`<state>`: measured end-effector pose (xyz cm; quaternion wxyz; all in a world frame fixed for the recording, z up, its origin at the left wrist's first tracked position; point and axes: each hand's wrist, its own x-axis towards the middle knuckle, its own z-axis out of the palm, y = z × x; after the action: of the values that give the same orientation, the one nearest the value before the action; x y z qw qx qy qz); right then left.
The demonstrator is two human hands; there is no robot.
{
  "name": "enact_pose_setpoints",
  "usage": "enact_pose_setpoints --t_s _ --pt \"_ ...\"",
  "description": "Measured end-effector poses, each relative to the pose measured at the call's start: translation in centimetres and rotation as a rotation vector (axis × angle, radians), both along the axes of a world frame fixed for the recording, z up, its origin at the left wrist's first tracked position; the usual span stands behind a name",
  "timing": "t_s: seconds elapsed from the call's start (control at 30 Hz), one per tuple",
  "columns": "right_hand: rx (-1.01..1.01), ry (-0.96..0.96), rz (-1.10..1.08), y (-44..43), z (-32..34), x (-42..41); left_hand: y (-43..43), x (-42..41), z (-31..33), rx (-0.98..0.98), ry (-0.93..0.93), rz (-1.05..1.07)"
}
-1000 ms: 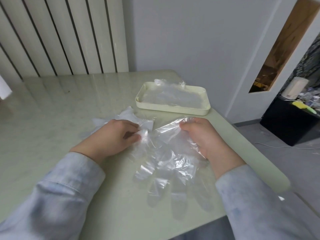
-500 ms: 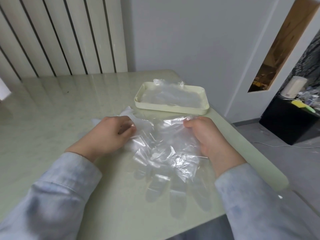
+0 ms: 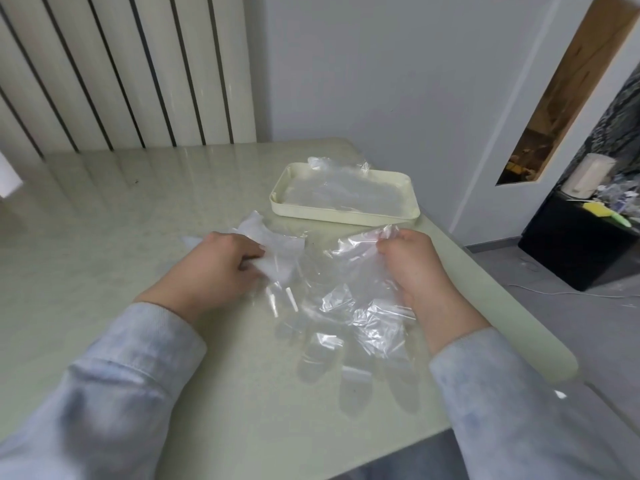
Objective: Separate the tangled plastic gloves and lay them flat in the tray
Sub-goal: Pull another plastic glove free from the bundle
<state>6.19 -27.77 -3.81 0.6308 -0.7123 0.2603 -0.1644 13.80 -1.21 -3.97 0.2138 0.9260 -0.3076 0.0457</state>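
A clear plastic glove is stretched between my two hands just above the table, its fingers pointing toward me. My right hand pinches the glove's cuff at the right corner. My left hand pinches the cuff's left side, over a whiter pile of crumpled gloves lying on the table. The cream tray stands behind my hands, with flat clear gloves inside it.
The pale green table ends in a rounded edge on the right and a front edge near me. A striped wall panel stands behind it. A black cabinet with clutter is on the floor at the right.
My hands have drawn apart and moved slightly away from me, spreading the glove's cuff wider and flatter. The pile under my left hand stayed on the table.
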Motion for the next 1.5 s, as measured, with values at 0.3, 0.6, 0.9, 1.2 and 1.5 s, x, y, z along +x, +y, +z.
enact_pose_setpoints --t_s 0.3,0.6,0.9,1.2,1.5 --pt "0.093 -0.029 0.002 0.2 0.0 0.0 -0.7 0.2 0.0 -0.384 0.091 0.236" --pt "0.109 -0.010 0.052 0.4 -0.2 0.3 -1.7 -0.9 1.1 -0.720 0.329 0.188" --pt "0.095 0.005 0.079 0.5 -0.2 0.2 -2.0 -1.5 2.8 -1.016 0.298 0.206" --pt "0.073 0.032 0.107 0.7 0.1 0.1 -3.7 -4.1 5.0 -1.318 0.818 -0.217" --pt "0.119 0.004 0.254 0.8 1.1 -0.7 -7.9 -6.9 2.2 -1.127 1.129 -0.171"
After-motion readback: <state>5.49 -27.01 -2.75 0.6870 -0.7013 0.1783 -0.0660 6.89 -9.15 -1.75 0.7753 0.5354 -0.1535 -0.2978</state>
